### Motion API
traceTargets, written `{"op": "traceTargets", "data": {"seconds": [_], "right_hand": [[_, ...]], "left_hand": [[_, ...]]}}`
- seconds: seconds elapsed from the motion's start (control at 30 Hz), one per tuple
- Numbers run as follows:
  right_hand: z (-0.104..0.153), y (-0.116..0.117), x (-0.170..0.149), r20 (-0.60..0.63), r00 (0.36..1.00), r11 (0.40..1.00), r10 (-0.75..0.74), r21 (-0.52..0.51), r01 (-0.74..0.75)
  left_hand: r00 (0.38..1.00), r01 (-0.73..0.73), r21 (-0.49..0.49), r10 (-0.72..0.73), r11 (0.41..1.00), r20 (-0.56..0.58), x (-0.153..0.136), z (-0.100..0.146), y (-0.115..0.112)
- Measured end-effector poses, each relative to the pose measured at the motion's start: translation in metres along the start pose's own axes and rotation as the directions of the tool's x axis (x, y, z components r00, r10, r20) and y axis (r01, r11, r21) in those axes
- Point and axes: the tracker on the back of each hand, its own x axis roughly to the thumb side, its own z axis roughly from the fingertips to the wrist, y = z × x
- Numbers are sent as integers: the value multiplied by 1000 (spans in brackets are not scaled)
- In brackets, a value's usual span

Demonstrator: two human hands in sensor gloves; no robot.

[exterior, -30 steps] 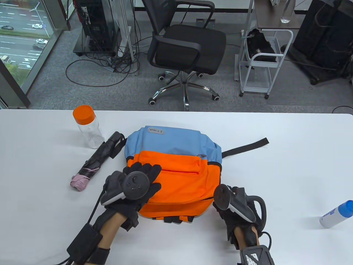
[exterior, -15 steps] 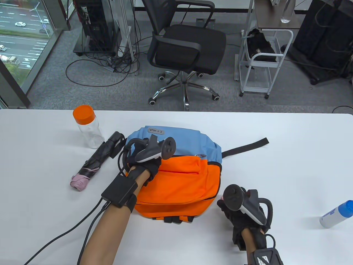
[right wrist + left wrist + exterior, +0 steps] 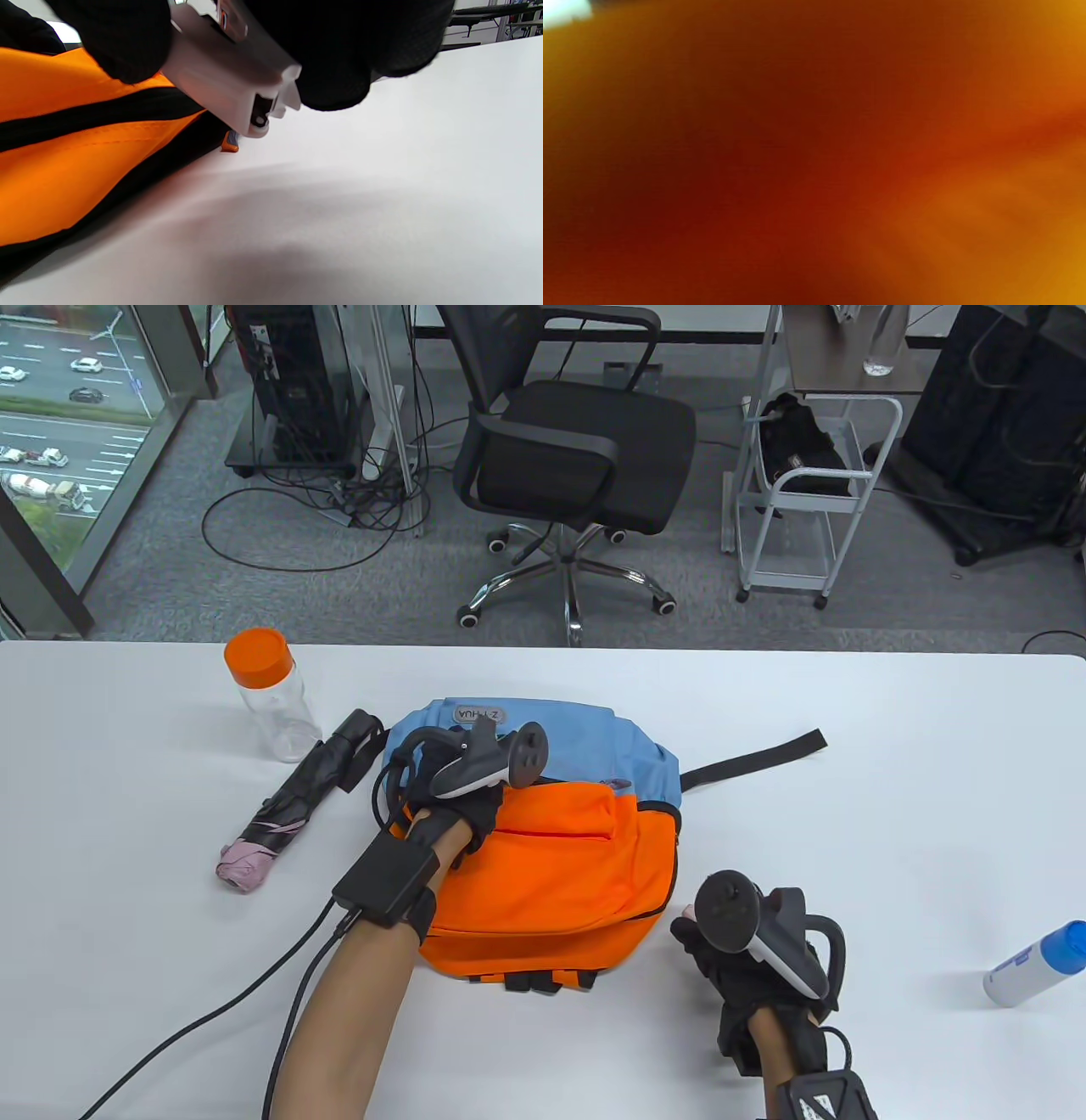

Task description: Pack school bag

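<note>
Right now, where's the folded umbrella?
In the table view, the folded umbrella lies on the table's left side, between the orange-capped bottle and the backpack, just left of the left hand.

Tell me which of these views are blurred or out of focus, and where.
Table view: sharp throughout. Left wrist view: a total orange-red blur, pressed too close to the backpack to focus. Right wrist view: the near gloved fingers and bag edge are soft, the white table evenly lit.
</note>
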Motion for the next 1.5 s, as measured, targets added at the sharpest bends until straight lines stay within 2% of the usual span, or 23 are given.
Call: {"op": "traceTargets", "data": {"seconds": [0.03, 0.1, 0.13, 0.27, 0.43, 0.53, 0.6, 0.67, 0.73, 0.77, 0.8, 0.87, 0.97, 1.07, 1.17, 1.23, 1.27, 1.33, 1.37, 1.4, 1.43, 1.47, 1.5], "right_hand": [[1, -4, 1, 8, 1000, 1000, 1, -18, -1], [5, -19, 10, 69, 997, 995, -37, -85, 43], [4, -24, 15, 97, 993, 991, -67, -105, 77], [-17, -46, 64, 245, 959, 979, -140, -109, 171], [-72, -45, 146, 322, 946, 979, -48, -172, 108], [-94, -32, 168, 272, 960, 977, -61, -179, 113], [-104, -16, 173, 232, 973, 978, 6, -206, 43], [-108, 0, 173, 222, 971, 954, 86, -299, -16], [-107, 7, 171, 231, 969, 957, 90, -291, -19], [-107, 7, 170, 250, 966, 961, 72, -277, -1], [-106, 6, 169, 300, 954, 976, 24, -212, 42], [-103, 0, 164, 323, 942, 986, -91, -103, 130], [-98, -10, 158, 296, 948, 974, -122, -150, 172], [-91, -18, 152, 259, 966, 986, -23, -153, 64], [-72, -38, 123, 160, 979, 970, 127, -226, -89], [-61, -57, 85, 26, 973, 949, 229, -228, -217], [-55, -68, 52, -90, 951, 934, 295, -184, -308], [-44, -83, -9, -284, 894, 910, 346, -130, -393], [-34, -89, -48, -400, 858, 912, 321, -112, -394], [-26, -91, -70, -471, 829, 917, 303, -92, -388], [-14, -94, -105, -575, 764, 922, 293, -42, -385], [-6, -95, -126, -633, 715, 924, 297, 0, -384], [5, -97, -152, -702, 638, 924, 316, 75, -375]], "left_hand": [[1000, -13, -14, 13, 1000, 2, -1, 2, 2], [1000, -9, 90, 8, 996, 17, -5, 10, 18], [1000, -2, 110, 0, 994, 24, -5, 12, 24], [996, -43, 165, 31, 985, 79, -9, 19, 44], [980, -188, 78, 181, 979, 85, -19, 18, 42], [962, -262, 37, 258, 964, 87, -29, 14, 41], [957, -279, 25, 276, 960, 91, -32, 13, 42], [962, -261, 22, 258, 965, 94, -32, 12, 44], [965, -246, 20, 243, 969, 94, -32, 12, 45], [965, -249, 28, 246, 968, 87, -32, 12, 45], [963, -261, 37, 257, 965, 79, -34, 12, 44], [956, -285, 34, 282, 958, 74, -36, 12, 44], [958, -280, 34, 277, 959, 77, -37, 14, 47], [961, -269, 35, 266, 962, 72, -36, 15, 46], [965, -258, 52, 255, 965, 63, -35, 18, 42], [970, -240, 61, 236, 969, 57, -31, 19, 41], [976, -215, 58, 211, 975, 59, -29, 19, 41], [982, -185, 53, 181, 981, 59, -27, 20, 41], [982, -181, 50, 179, 982, 56, -27, 22, 41], [982, -184, 53, 181, 982, 56, -26, 22, 42], [982, -184, 62, 181, 981, 61, -26, 23, 42], [983, -179, 68, 174, 982, 63, -26, 24, 42], [985, -168, 63, 164, 984, 61, -27, 23, 41]]}}
